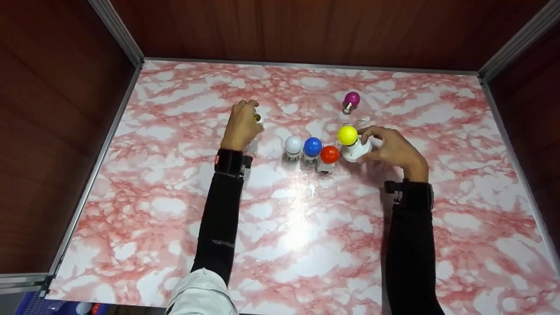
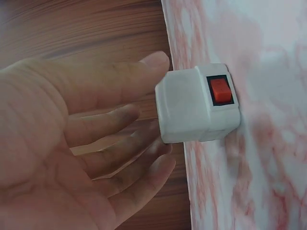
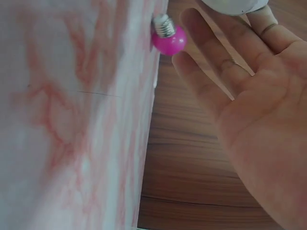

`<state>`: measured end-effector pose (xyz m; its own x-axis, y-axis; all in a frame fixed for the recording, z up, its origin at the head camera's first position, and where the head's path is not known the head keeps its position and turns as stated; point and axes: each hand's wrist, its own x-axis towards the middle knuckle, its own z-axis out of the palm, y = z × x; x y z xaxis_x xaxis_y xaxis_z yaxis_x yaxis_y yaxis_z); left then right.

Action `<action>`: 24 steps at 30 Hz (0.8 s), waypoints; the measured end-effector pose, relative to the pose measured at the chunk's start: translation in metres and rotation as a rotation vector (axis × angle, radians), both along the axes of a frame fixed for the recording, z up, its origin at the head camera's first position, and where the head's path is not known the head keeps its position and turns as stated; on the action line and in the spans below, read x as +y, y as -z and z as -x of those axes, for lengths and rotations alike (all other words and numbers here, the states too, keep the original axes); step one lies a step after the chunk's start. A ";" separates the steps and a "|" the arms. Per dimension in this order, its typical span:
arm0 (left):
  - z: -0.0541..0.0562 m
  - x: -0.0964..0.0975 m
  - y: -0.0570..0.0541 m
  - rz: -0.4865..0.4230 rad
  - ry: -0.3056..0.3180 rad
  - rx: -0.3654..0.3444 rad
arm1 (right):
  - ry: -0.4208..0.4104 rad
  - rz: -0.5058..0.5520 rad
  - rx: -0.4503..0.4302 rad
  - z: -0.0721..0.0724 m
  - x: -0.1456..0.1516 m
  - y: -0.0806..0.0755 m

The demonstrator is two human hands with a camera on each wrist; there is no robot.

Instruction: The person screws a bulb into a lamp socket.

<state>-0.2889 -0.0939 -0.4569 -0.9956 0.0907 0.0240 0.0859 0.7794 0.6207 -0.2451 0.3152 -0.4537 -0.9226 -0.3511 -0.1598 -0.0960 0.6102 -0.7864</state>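
My right hand (image 1: 391, 148) grips the round white lamp holder (image 1: 355, 151) by its side, thumb in front and fingers behind. A yellow bulb (image 1: 348, 135) sits in that holder, tilted to the left. In the right wrist view only the edge of the white holder (image 3: 235, 4) shows above the fingers. Farther left, my left hand (image 1: 242, 124) holds a boxy white switch lamp holder (image 2: 192, 105) with a red rocker switch (image 2: 221, 91), thumb on one side and fingers on the other. In the head view this hand hides most of it; a small gold-coloured round part (image 1: 257, 117) shows.
Between the hands, a white bulb (image 1: 293, 144), a blue bulb (image 1: 313, 146) and a red bulb (image 1: 329, 154) stand in white holders. Behind the right hand lies a loose magenta bulb (image 1: 351, 99). Wooden panels (image 1: 306, 30) wall the marbled table; a blue basket (image 1: 33, 304) sits below its front left corner.
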 end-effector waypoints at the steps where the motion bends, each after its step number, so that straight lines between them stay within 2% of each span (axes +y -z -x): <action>1: 0.000 0.000 0.001 0.004 0.004 0.002 | 0.001 -0.005 -0.008 0.000 0.000 0.001; 8: 0.002 -0.002 0.006 0.024 0.014 0.005 | 0.001 -0.022 -0.075 0.002 0.000 0.007; 14: 0.001 -0.002 0.009 0.036 -0.006 -0.013 | -0.033 -0.105 -0.127 0.003 -0.004 0.010; 18: 0.001 -0.002 0.010 0.054 -0.022 -0.024 | -0.085 -0.167 -0.113 0.005 -0.009 0.011; 24: 0.001 -0.005 0.012 0.056 -0.027 -0.030 | -0.091 -0.234 -0.090 0.007 -0.016 0.013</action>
